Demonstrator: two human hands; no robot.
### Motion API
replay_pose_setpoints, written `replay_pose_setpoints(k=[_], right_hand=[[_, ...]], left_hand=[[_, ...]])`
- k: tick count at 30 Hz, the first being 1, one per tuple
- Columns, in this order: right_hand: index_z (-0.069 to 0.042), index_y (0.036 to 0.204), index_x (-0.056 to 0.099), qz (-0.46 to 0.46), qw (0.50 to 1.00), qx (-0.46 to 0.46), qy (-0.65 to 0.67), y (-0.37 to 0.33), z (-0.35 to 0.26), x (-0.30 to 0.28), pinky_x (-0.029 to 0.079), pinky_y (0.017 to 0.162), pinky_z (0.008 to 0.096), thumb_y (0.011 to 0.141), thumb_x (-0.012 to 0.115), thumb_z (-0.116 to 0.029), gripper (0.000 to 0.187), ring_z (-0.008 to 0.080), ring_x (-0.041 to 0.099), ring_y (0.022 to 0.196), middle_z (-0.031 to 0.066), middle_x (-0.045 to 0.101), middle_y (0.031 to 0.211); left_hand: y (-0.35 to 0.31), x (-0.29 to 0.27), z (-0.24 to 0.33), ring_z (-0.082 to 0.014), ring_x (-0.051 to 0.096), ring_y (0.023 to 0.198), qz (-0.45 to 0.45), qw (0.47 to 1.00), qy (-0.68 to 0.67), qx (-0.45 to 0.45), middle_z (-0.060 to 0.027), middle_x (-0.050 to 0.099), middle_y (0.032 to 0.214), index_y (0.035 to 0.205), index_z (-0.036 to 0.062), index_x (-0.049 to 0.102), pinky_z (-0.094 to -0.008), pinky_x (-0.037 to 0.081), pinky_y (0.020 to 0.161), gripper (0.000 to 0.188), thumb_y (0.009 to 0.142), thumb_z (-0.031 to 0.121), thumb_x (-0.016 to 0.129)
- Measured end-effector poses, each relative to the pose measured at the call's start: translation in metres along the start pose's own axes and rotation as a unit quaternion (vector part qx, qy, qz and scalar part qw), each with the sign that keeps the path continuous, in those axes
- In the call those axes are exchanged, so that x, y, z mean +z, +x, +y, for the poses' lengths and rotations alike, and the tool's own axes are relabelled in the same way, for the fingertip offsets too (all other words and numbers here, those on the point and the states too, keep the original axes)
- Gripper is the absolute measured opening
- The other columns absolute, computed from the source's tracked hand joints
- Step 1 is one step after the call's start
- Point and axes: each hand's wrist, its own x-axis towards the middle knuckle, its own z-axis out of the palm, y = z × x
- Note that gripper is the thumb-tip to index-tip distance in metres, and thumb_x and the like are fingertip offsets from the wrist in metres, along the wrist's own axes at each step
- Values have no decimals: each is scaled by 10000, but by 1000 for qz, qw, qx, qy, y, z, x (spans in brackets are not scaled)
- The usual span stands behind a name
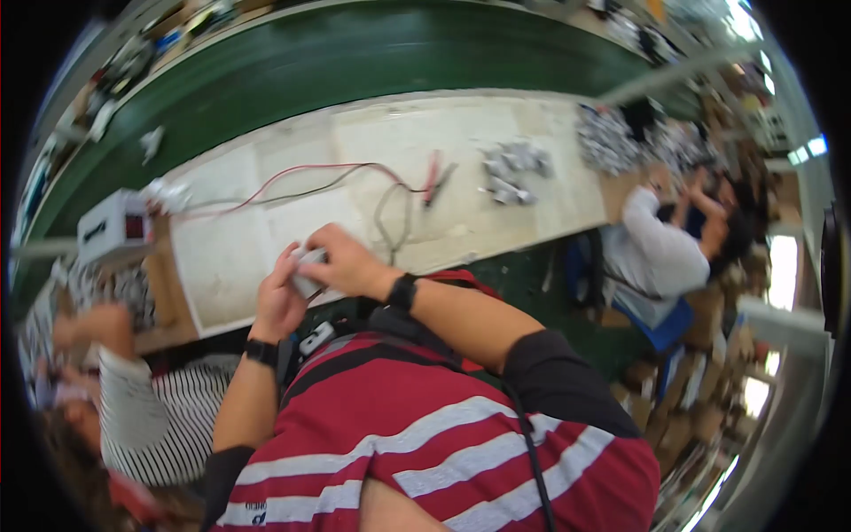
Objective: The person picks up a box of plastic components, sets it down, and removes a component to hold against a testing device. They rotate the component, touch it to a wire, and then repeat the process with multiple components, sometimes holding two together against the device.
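Near the table's front edge, my left hand (281,300) and my right hand (344,263) meet around a small whitish-grey part (311,256). Fingers of both hands are closed on it and cover most of it, so its exact kind cannot be made out. Beyond my hands, a red and black pair of cables (330,167) runs across the white tabletop (292,222). The pair ends in a red clip (433,168) and a black clip (439,185). Further right lies a loose group of small whitish-grey parts (512,170).
A white box-shaped device (115,225) with a dark display stands at the left end. A green conveyor belt (355,55) runs behind the table. Co-workers sit close by: a striped shirt (191,417) at left, a white shirt (660,244) at right. More parts (607,142) are heaped at far right.
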Motion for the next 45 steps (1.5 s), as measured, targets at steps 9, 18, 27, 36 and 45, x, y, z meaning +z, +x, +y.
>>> replay_pose_setpoints(k=[9, 18, 27, 36, 45], right_hand=[[-19, 1234, 646, -139, 920, 163, 328, 28, -10, -30, 584, 827, 306, 907, 782, -80, 359, 188, 675, 1015, 112, 602, 1320], [-57, 1218, 706, -113, 981, -135, -83, 34, -59, 3, 538, 975, 383, 748, 828, 14, 490, 309, 569, 1262, 163, 529, 1420], [-37, 1176, 709, -52, 976, -172, -122, 20, -96, 3, 534, 966, 394, 735, 820, 32, 460, 317, 604, 1197, 170, 588, 1341], [-18, 1254, 617, -28, 993, 89, 77, -5, -42, -6, 528, 877, 289, 838, 810, 3, 459, 142, 638, 984, 54, 685, 1092], [-5, 1289, 593, -66, 994, 81, 22, 6, -40, 18, 531, 844, 257, 880, 778, -16, 449, 109, 628, 946, 47, 676, 1082]], left_hand=[[-6, 0, 25, -257, 599, 1218, -64, 994, 0, 93, -128, 546, 1396, 1625, 175, 211, -437, 518, 1016, 854, 931, 81, 701], [-38, -16, 45, -204, 563, 1199, -40, 951, 211, 224, -120, 518, 1362, 1635, 200, 188, -359, 515, 1017, 1034, 823, -3, 797], [-61, -40, 51, -206, 593, 1165, -27, 929, 232, 287, -96, 534, 1345, 1631, 193, 240, -350, 525, 959, 960, 851, 52, 781], [-55, -62, 44, -203, 666, 1000, 164, 886, 288, 325, -107, 674, 1134, 1497, 72, 484, -316, 538, 905, 680, 874, 129, 749], [-60, -67, 31, -136, 638, 956, 253, 815, 415, 316, -87, 688, 1106, 1369, 43, 550, -279, 533, 815, 554, 846, 37, 734]])
